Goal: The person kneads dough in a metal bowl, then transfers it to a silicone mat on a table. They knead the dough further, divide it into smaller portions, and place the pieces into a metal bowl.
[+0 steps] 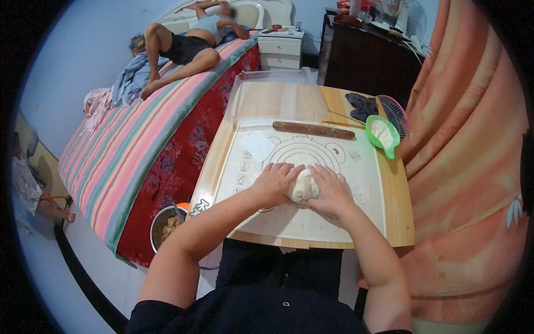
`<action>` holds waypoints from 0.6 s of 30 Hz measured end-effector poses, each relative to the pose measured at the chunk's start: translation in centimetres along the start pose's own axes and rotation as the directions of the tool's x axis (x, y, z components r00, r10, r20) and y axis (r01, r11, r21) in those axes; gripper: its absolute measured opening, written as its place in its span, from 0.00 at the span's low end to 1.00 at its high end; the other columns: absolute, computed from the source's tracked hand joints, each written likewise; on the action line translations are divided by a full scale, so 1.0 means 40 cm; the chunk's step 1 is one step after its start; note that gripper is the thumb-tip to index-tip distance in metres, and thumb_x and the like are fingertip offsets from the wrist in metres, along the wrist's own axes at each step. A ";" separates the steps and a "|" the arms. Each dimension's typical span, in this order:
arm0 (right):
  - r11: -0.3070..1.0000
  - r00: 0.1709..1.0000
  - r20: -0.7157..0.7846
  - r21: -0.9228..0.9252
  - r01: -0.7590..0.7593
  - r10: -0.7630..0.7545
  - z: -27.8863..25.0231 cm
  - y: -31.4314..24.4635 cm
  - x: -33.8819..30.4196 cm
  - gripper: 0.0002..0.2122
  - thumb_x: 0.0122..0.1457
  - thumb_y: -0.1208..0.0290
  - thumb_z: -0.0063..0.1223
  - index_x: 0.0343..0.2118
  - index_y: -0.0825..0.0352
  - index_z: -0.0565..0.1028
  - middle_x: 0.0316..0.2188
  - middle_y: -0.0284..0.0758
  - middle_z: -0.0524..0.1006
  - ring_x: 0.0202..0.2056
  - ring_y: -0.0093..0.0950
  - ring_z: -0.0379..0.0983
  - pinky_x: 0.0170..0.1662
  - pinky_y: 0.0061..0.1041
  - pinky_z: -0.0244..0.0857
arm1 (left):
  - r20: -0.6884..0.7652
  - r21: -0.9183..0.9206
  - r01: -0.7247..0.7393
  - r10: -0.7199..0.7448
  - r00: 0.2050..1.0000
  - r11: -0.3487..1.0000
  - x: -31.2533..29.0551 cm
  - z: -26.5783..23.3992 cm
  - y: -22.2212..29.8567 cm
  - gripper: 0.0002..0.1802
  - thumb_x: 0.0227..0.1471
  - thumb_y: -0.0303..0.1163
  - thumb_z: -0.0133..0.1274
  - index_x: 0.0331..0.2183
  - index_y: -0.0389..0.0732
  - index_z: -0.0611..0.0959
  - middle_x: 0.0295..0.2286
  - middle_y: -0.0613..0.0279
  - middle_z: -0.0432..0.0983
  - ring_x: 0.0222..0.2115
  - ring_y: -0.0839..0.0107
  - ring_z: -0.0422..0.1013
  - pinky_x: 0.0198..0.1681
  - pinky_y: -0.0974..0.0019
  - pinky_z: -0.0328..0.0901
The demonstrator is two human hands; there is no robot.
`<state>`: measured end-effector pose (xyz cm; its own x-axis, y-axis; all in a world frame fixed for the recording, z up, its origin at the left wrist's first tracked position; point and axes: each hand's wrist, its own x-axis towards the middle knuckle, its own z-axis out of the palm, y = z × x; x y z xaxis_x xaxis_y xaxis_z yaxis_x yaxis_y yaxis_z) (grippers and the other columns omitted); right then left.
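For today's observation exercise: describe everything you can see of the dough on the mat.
The dough is a pale, off-white lump, soft-looking and slightly rough on top. It sits on the white mat near its middle, pressed between the left hand and the right hand, which cover its sides; only its top and near face show.

Head cam looks steeply down, close over wooden table (403, 220), bed (128, 156) at left.

left hand (273, 182) — fingers curled, palm down | right hand (332, 189) — cupped, forearms converging
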<state>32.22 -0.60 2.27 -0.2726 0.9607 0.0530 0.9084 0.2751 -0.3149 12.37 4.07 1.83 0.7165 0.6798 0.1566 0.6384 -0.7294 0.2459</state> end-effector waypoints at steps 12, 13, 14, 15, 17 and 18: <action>0.989 0.940 -0.320 -0.049 -0.138 0.115 0.078 0.002 0.065 0.25 0.42 0.77 0.53 0.48 0.59 0.68 0.44 0.34 0.69 0.46 0.36 0.66 0.47 0.34 0.61 | -0.275 0.020 0.201 -0.188 0.943 0.979 0.046 0.067 -0.018 0.29 0.38 0.27 0.53 0.47 0.47 0.69 0.34 0.57 0.70 0.38 0.56 0.67 0.39 0.56 0.63; 0.995 0.949 -0.312 -0.066 -0.076 0.051 0.080 0.007 0.048 0.26 0.42 0.76 0.54 0.49 0.59 0.67 0.45 0.34 0.68 0.47 0.36 0.66 0.49 0.33 0.60 | -0.204 0.035 0.132 -0.123 0.971 0.991 0.035 0.064 -0.023 0.32 0.38 0.30 0.55 0.49 0.47 0.67 0.37 0.55 0.68 0.41 0.55 0.65 0.41 0.56 0.62; 0.997 0.953 -0.303 -0.079 -0.008 -0.017 0.071 0.007 0.031 0.27 0.42 0.75 0.55 0.50 0.60 0.67 0.47 0.35 0.68 0.47 0.36 0.65 0.50 0.33 0.59 | -0.130 0.048 0.068 -0.061 0.990 0.997 0.018 0.040 -0.026 0.36 0.38 0.32 0.57 0.52 0.47 0.65 0.41 0.52 0.66 0.45 0.54 0.63 0.43 0.56 0.62; 0.994 0.951 -0.297 -0.091 0.057 -0.082 0.060 0.007 0.017 0.28 0.42 0.74 0.57 0.51 0.60 0.66 0.49 0.35 0.67 0.48 0.37 0.65 0.52 0.32 0.57 | -0.055 0.058 -0.002 0.005 0.998 0.998 0.005 0.016 -0.034 0.39 0.38 0.35 0.59 0.54 0.46 0.63 0.45 0.50 0.64 0.48 0.52 0.61 0.46 0.56 0.61; 0.989 0.952 -0.279 -0.110 0.098 -0.125 0.047 0.005 -0.008 0.29 0.44 0.73 0.57 0.53 0.61 0.65 0.50 0.39 0.67 0.51 0.36 0.64 0.54 0.29 0.56 | 0.200 -0.048 -0.014 0.024 0.979 0.999 -0.004 -0.019 -0.059 0.46 0.38 0.44 0.59 0.57 0.47 0.58 0.50 0.45 0.57 0.53 0.51 0.55 0.52 0.56 0.55; 0.994 0.974 -0.206 0.038 0.099 -0.089 0.035 0.018 -0.010 0.29 0.44 0.71 0.57 0.54 0.61 0.65 0.51 0.40 0.67 0.52 0.36 0.63 0.55 0.29 0.55 | 0.321 -0.105 -0.011 0.045 0.946 0.994 -0.002 -0.033 -0.070 0.49 0.38 0.49 0.60 0.59 0.48 0.55 0.53 0.42 0.54 0.55 0.50 0.51 0.56 0.56 0.52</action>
<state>32.52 -0.84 0.71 -0.2812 0.9194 0.2751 0.8642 0.3672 -0.3439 10.15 6.16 2.40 0.7965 0.5863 -0.1476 0.5973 -0.7250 0.3429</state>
